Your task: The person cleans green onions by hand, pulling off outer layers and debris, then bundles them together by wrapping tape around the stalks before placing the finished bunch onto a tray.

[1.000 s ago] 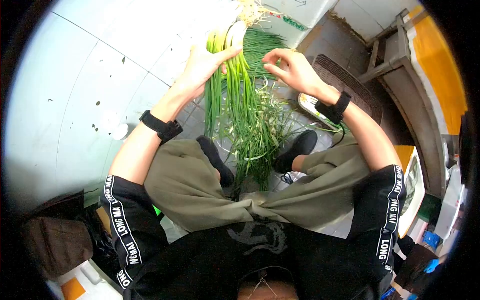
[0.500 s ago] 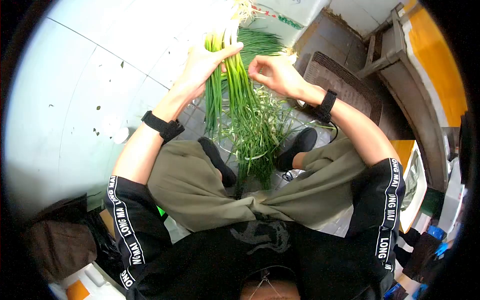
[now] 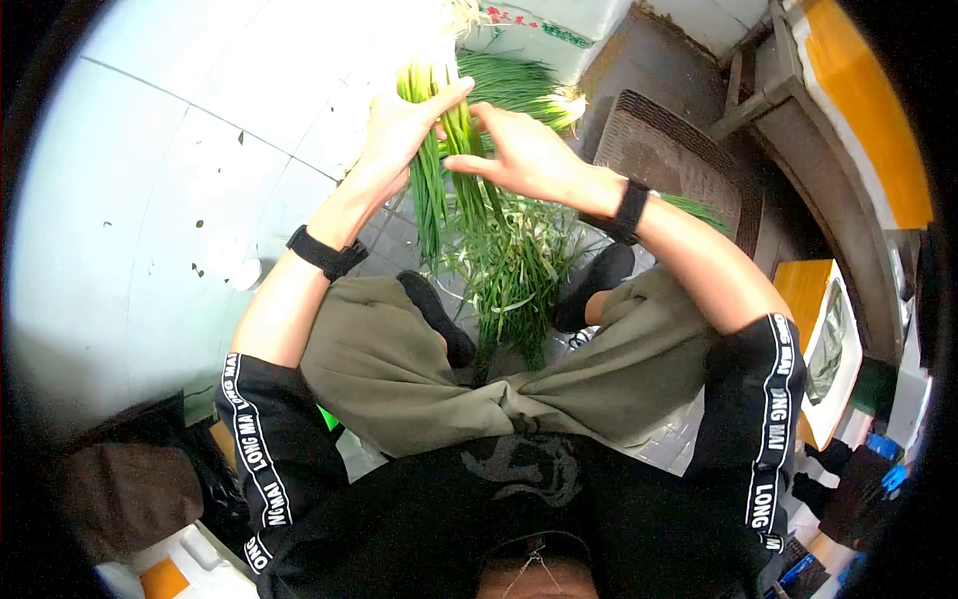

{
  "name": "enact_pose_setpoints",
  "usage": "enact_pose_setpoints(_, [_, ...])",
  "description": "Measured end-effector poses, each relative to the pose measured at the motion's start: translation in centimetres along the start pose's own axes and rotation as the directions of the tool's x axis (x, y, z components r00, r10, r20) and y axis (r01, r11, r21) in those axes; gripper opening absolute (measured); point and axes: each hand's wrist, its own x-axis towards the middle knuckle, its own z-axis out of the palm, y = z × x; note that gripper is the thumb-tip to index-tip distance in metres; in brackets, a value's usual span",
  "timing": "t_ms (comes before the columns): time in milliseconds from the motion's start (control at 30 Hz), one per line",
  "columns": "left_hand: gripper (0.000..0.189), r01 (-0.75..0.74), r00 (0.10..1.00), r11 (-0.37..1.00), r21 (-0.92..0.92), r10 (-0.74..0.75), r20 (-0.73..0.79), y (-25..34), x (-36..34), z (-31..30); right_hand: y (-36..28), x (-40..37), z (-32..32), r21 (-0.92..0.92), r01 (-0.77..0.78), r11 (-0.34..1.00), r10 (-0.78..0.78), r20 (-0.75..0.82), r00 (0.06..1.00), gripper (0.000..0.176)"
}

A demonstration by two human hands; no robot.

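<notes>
A bunch of green onions (image 3: 429, 165) hangs upright from my left hand (image 3: 399, 130), roots (image 3: 465, 18) up and long green leaves down. My left fingers and thumb are wrapped round the pale stalks. My right hand (image 3: 529, 155) is against the right side of the bunch, thumb and forefinger spread apart, the thumb across the front of the leaves. Some right fingers are hidden behind the stalks. Below both hands, a heap of loose green and yellowish trimmings (image 3: 519, 270) lies on the floor between my shoes.
More green onions (image 3: 514, 85) lie beyond my hands, beside a white box (image 3: 544, 30) with red and green print. A brown woven mat (image 3: 669, 150) is on the right, near a wooden stand (image 3: 828, 170). A white surface (image 3: 200, 180) with leaf scraps fills the left.
My right hand has moved left to the bunch, and its pinched fingers have spread apart. My left hand keeps its hold. A green strand now shows right of my right wrist.
</notes>
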Motion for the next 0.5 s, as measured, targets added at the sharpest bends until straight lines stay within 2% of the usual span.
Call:
enact_pose_setpoints(67, [0.033, -0.042, 0.998, 0.992, -0.122, 0.046, 0.031, 0.4, -0.1, 0.2, -1.1, 0.6, -1.1, 0.016, -0.109, 0.994, 0.106, 0.124, 0.987, 0.063])
enact_pose_setpoints(100, [0.037, -0.019, 0.997, 0.991, -0.134, 0.029, 0.071, 0.8, -0.2, 0.0, -0.6, 0.7, -0.8, 0.034, -0.072, 0.997, 0.07, 0.061, 0.996, 0.058])
enact_pose_setpoints(200, [0.041, -0.038, 0.99, 0.977, -0.212, 0.065, 0.125, 1.1, 0.0, -0.7, 1.4, 1.7, -0.4, 0.124, -0.01, 0.992, 0.009, 0.012, 1.0, 0.051])
enact_pose_setpoints(233, [0.045, 0.012, 0.984, 0.975, -0.222, 0.029, 0.178, 0.9, 0.3, -1.5, 2.0, 1.9, -0.8, 0.179, 0.067, 0.982, -0.066, -0.011, 0.998, 0.045])
enact_pose_setpoints(267, [0.045, 0.004, 0.984, 0.976, -0.217, 0.035, 0.177, 0.8, 0.5, -2.0, 2.7, 2.1, -1.1, 0.178, 0.073, 0.981, -0.071, -0.019, 0.997, 0.045])
enact_pose_setpoints(333, [0.042, 0.003, 0.993, 0.965, -0.262, 0.028, 0.115, 1.1, 0.5, -2.3, 4.0, 2.2, -1.9, 0.48, 0.145, 0.865, -0.179, 0.027, 0.983, 0.046])
enact_pose_setpoints(400, [0.039, 0.006, 0.993, 0.97, -0.243, 0.023, 0.119, 0.9, 0.3, -2.6, 4.4, 1.7, -3.0, 0.517, 0.118, 0.848, -0.185, 0.08, 0.98, 0.047])
enact_pose_setpoints(467, [0.042, 0.016, 0.985, 0.98, -0.196, 0.017, 0.169, 0.1, 0.4, -2.7, 3.9, 1.1, -4.4, 0.741, -0.137, 0.657, -0.131, 0.291, 0.948, 0.045])
enact_pose_setpoints(500, [0.036, 0.016, 0.986, 0.98, -0.197, 0.017, 0.165, 0.0, 0.2, -2.4, 3.7, 1.0, -4.5, 0.759, -0.157, 0.632, -0.134, 0.307, 0.942, 0.044])
